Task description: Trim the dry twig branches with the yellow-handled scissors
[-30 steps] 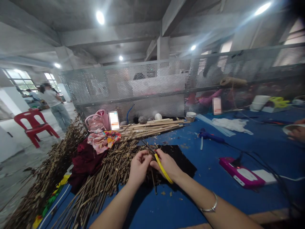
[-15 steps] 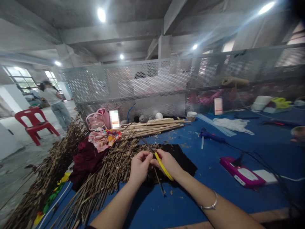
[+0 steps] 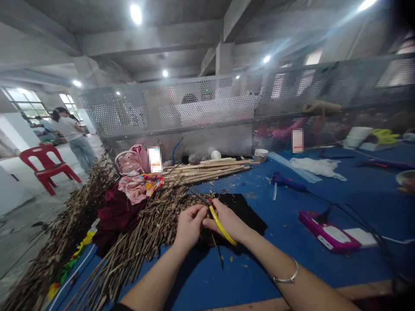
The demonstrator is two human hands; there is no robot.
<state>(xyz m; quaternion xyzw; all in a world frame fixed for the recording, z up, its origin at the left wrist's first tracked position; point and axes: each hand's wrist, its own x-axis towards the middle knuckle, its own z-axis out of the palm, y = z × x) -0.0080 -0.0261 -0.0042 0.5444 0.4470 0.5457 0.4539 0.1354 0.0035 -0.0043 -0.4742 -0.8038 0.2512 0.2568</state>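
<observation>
My right hand (image 3: pixel 227 222) is closed around scissors (image 3: pixel 223 226) with yellow handles, and their dark blades point up and left. The blade tips look slightly apart. Close beside it, my left hand (image 3: pixel 190 226) is pinched on a thin dry stem (image 3: pixel 218 248), whose lower end slants down below the hands. The fingers hide its upper part. Beneath and left of my hands spreads a pile of dry brown stems (image 3: pixel 145 233). A black cloth or sheet (image 3: pixel 248 211) lies under my hands.
On the blue table (image 3: pixel 259 272) are pale sticks (image 3: pixel 210 170), a blue glue gun (image 3: pixel 285 183), a magenta device (image 3: pixel 327 233) with cables, a white plastic bag (image 3: pixel 316 167) and a cup (image 3: pixel 260 155). Perforated panels (image 3: pixel 162 108) stand behind. A person (image 3: pixel 73 134) stands near a red chair (image 3: pixel 48 168).
The scissor blades appear a little further apart. Both hands stay close together in nearly the same place, and the view has shifted slightly.
</observation>
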